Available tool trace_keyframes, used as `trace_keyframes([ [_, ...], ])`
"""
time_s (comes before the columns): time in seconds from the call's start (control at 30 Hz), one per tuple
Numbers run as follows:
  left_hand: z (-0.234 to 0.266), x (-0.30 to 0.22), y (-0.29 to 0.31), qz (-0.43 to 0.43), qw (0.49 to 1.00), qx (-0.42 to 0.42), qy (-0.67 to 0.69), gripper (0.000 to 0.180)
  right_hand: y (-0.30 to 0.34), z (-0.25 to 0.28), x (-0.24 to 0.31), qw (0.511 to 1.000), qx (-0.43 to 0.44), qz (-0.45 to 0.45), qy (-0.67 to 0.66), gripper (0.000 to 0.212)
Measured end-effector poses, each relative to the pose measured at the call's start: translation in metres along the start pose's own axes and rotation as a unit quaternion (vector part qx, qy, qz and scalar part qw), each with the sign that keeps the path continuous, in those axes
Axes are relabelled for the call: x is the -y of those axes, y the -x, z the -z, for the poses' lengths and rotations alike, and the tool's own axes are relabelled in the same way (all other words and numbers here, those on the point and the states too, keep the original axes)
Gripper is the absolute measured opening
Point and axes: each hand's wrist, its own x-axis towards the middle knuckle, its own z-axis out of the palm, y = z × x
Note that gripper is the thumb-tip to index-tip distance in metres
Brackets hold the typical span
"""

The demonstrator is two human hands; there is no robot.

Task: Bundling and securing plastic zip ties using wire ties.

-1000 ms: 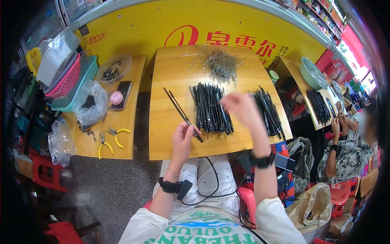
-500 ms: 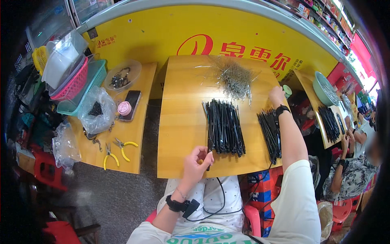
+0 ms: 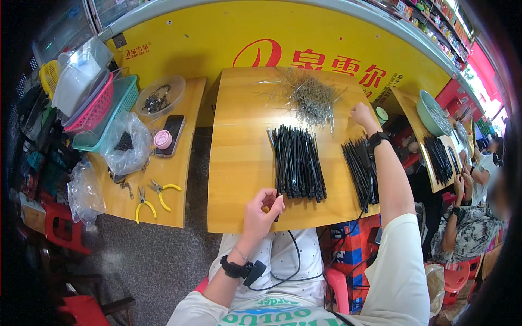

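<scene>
My left hand [image 3: 263, 211] is at the near edge of the wooden table, thumb and fingers pinched on the lower end of a thin black stick [image 3: 279, 202]. That stick lies along the left side of a thick row of glossy black sticks [image 3: 299, 163]. My right hand [image 3: 363, 115] is curled closed above the table's far right side, beside a small green round container [image 3: 382, 115]. What its fingers hold, if anything, is hidden. A tangled heap of thin silvery pins [image 3: 314, 100] lies left of that hand. Under my right forearm rests a second bunch of black sticks [image 3: 356, 168].
On a left side table lie yellow-handled pliers [image 3: 145, 206], a phone [image 3: 173, 130] with a pink jar [image 3: 162, 139], plastic bags [image 3: 128, 145] and stacked baskets [image 3: 117, 103]. Co-workers sit at the right by a table with a green basin [image 3: 432, 111]. A cable [image 3: 298, 255] crosses my lap.
My right hand has moved slightly away from the green container, toward the far left. My left hand keeps its pinch at the row's near end. The whole view has shifted a little.
</scene>
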Motion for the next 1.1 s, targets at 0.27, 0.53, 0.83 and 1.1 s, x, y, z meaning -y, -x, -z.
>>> trace_keyframes([
  [0.27, 0.001, 0.005, 0.002, -0.014, 1.0, -0.016, 0.015, 0.013, 0.008, 0.025, 0.03, 0.982, 0.137, -0.034, -0.126, 0.017],
  [0.53, -0.003, 0.004, 0.0, -0.017, 1.0, -0.011, 0.023, 0.013, -0.006, 0.025, 0.019, 0.981, 0.156, -0.09, -0.069, 0.014],
  [0.83, -0.001, 0.007, -0.001, -0.015, 1.0, -0.01, 0.019, 0.013, 0.011, 0.044, 0.036, 0.914, 0.168, -0.158, -0.333, 0.016],
  [1.1, -0.001, 0.007, 0.0, -0.016, 1.0, -0.007, 0.016, 0.014, 0.011, 0.052, 0.042, 0.969, 0.031, -0.049, -0.241, 0.015],
])
